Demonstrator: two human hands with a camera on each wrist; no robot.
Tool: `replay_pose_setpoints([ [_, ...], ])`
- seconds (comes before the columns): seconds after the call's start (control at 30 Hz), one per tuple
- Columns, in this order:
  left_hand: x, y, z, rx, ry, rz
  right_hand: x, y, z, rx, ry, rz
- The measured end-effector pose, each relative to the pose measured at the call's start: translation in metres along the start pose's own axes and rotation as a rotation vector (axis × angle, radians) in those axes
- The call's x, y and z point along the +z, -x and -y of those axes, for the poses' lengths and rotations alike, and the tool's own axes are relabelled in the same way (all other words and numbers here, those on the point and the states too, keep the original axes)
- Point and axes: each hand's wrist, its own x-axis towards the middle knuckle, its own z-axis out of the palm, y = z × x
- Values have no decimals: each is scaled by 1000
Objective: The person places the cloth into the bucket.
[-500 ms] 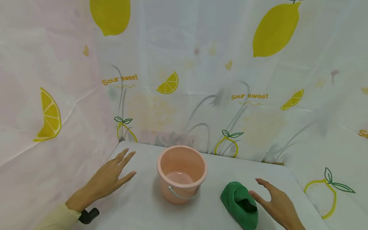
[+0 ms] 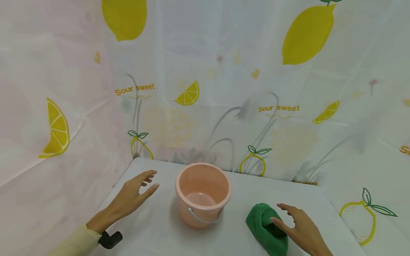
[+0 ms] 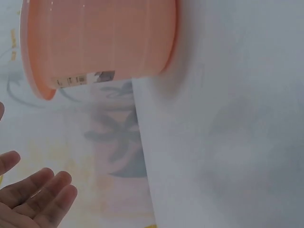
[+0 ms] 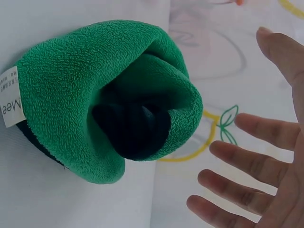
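A pink bucket (image 2: 200,217) with a thin white handle stands upright in the middle of the table. My left hand (image 2: 129,195) hovers to its left, apart from it, with fingers bent a little and nothing in them. In the left wrist view the side of the bucket (image 3: 109,38) shows a printed label. To the right lies a bunched green terry cloth (image 2: 264,227), folded into a hollow with a dark inside. Its white tag (image 4: 12,97) is seen in the right wrist view. My right hand (image 2: 302,227) is close beside the cloth, fingers spread and holding nothing.
The white table (image 2: 153,234) ends at a hanging sheet (image 2: 211,124) printed with lemons, which rises behind it and along both sides. A black wrist strap piece (image 2: 110,240) sits at my left sleeve (image 2: 78,241).
My left hand has moved right, nearer the bucket, with its fingers drawn closer together. The right hand has shifted left, its thumb now overlapping the cloth. Bucket and cloth stay put.
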Motion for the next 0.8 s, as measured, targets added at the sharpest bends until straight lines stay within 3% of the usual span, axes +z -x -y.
replay_pose_setpoints([
  [0.2, 8, -5, -8, -52, 125, 30, 10, 1, 0, -45, 21, 11],
  [0.47, 21, -10, -18, -90, 267, 121, 24, -1, -2, -87, 43, 18],
  [0.8, 33, -18, -27, -92, 319, 184, 30, -1, 1, -107, 41, 73],
])
